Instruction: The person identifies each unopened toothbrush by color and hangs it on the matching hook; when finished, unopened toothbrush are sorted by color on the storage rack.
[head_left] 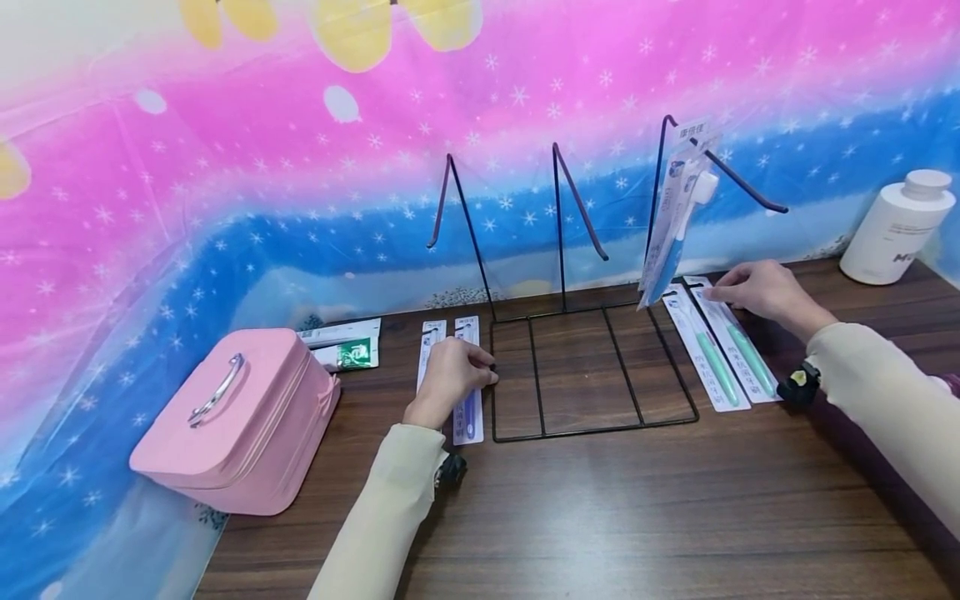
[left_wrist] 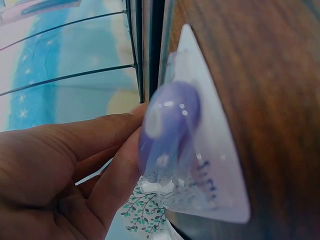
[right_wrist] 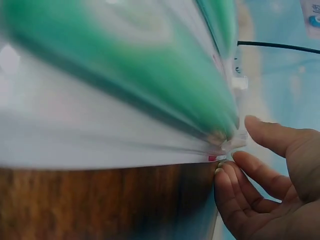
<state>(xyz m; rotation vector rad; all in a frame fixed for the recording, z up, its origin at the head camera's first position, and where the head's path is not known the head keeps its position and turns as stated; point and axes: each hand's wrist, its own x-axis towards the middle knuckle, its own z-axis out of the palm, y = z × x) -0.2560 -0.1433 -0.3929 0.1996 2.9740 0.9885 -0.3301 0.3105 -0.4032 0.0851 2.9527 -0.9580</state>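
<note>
A black wire rack (head_left: 592,432) with three upright hooks stands on the table. My left hand (head_left: 453,367) reaches over two packaged toothbrushes and pinches the left wire of the rack's base. The purple toothbrush (left_wrist: 170,125) lies just in front of these fingers in the left wrist view. My right hand (head_left: 765,292) is at the top end of the outer green packaged toothbrush (head_left: 750,358). In the right wrist view its thumb (right_wrist: 270,135) and fingers stand apart at the package edge. Another green packaged toothbrush (head_left: 705,346) lies alongside. Packaged blue toothbrushes (head_left: 675,233) hang from the right hook.
A pink case (head_left: 225,417) with a silver handle stands at the left. Behind it lie toothpaste tubes (head_left: 348,350). A white bottle (head_left: 896,229) stands at the back right. The colourful cloth (head_left: 315,233) hangs behind the table (head_left: 570,525).
</note>
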